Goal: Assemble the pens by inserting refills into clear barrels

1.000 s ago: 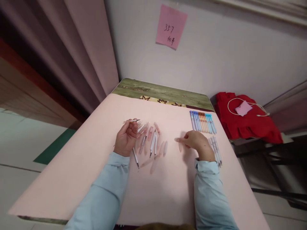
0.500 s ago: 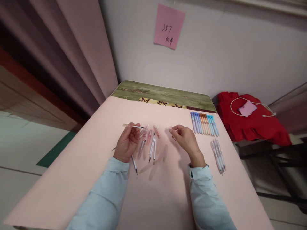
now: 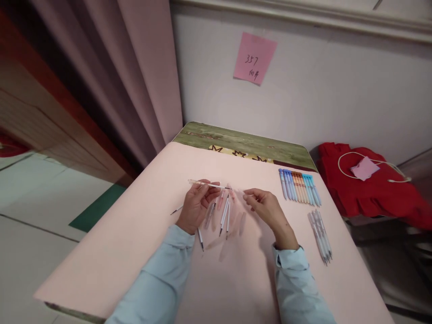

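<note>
White pen refill (image 3: 216,185), a translucent part at its left end, is held in the left hand (image 3: 193,208), above the far left side of the pile of loose pen parts (image 3: 224,217). By the right hand (image 3: 265,208), to the pile's right, a faintly seen translucent piece (image 3: 239,192) is pinched in closed fingertips. Grey-white pens (image 3: 320,236) are grouped right of the pile; blue, brown and cyan pens (image 3: 299,187) are lined up beyond them, farther than the pile.
</note>
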`<action>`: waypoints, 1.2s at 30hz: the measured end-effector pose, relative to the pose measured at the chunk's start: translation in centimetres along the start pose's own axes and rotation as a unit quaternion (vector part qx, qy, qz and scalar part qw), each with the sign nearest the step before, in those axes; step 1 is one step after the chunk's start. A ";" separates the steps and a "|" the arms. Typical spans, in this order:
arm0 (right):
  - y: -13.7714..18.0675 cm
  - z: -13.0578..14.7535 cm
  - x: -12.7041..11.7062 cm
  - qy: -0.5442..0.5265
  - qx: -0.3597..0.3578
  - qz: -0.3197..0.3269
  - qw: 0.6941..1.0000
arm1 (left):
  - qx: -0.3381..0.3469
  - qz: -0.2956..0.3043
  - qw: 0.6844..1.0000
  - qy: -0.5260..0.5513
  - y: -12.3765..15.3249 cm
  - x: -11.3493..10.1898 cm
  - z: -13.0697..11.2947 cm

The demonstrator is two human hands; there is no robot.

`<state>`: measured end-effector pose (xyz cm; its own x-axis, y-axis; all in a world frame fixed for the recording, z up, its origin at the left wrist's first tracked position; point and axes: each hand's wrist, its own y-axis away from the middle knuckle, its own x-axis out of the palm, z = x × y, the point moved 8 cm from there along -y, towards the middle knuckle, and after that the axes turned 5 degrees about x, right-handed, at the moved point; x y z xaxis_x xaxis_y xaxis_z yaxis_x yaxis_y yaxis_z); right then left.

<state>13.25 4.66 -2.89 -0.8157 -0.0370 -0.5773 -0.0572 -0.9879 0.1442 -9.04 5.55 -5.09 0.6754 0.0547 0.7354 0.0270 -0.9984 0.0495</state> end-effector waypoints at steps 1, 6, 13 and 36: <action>0.1 0.1 -0.1 0.005 0.003 -0.002 1.000 | 0.006 -0.005 1.000 0.001 -0.1 -0.2 -0.2; 0.2 0.2 -1.3 0.212 0.050 -0.061 0.974 | 0.036 -0.067 0.996 0.054 -0.9 -1.9 -1.5; 0.0 -0.7 -0.8 0.283 0.109 -0.081 0.949 | 0.016 -0.104 0.992 0.069 -0.9 -2.1 -1.1; -0.4 -0.8 -1.2 -0.033 0.009 -0.036 0.999 | 0.029 -0.077 0.995 0.059 -0.9 -2.1 -1.4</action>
<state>14.72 4.96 -2.93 -0.8446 0.0453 -0.5335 -0.1275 -0.9848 0.1181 -11.50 6.32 -5.77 0.5693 0.2056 0.7960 0.1692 -0.9768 0.1313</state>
